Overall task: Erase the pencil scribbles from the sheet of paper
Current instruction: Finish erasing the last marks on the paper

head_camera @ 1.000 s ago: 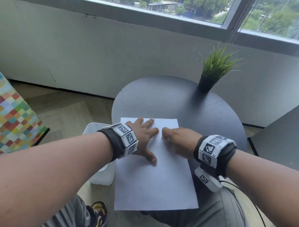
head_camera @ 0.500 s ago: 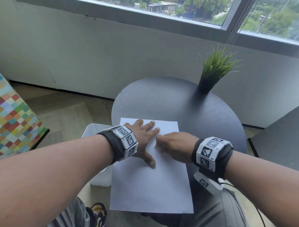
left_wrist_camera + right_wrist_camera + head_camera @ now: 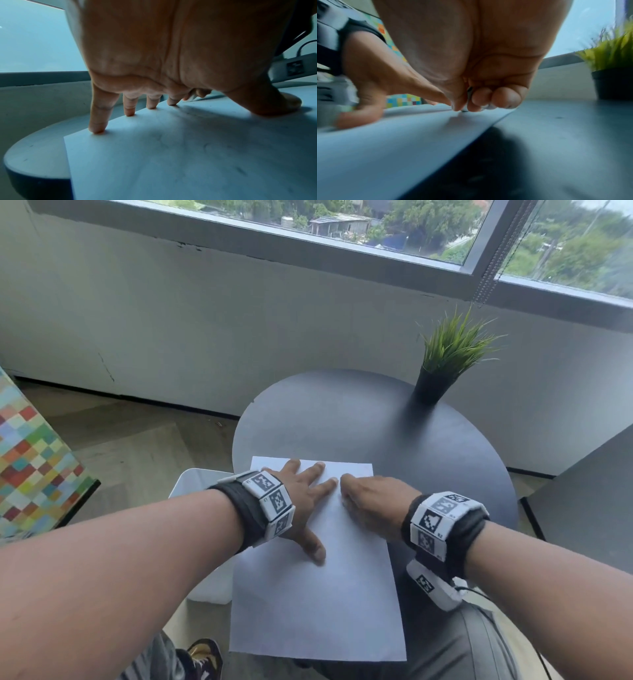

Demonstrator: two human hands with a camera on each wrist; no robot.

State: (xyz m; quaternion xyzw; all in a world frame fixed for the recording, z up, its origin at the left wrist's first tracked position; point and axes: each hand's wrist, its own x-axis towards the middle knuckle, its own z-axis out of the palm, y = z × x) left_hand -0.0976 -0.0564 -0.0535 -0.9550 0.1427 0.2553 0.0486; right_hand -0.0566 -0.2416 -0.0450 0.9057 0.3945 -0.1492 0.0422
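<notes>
A white sheet of paper [image 3: 318, 604] lies on the near part of a round dark table [image 3: 376, 419] and overhangs its front edge. My left hand [image 3: 308, 491] presses flat on the sheet's upper left, fingers [image 3: 97, 127] spread and thumb out. In the left wrist view the paper [image 3: 171, 162] carries faint grey pencil marks [image 3: 205, 146]. My right hand [image 3: 346, 487] is curled beside the left index finger, near the sheet's top edge. In the right wrist view its fingertips [image 3: 481, 97] pinch a small eraser [image 3: 464, 110] whose tip touches the paper [image 3: 385, 142].
A potted grass plant [image 3: 445, 361] stands at the table's far right. A white bin [image 3: 191, 484] sits on the floor left of the table, and a chequered coloured object [image 3: 30, 463] further left. A dark panel [image 3: 589, 491] stands at the right.
My right hand slid a little toward the left hand and back again over the top of the sheet. The left hand stayed pressed on the paper.
</notes>
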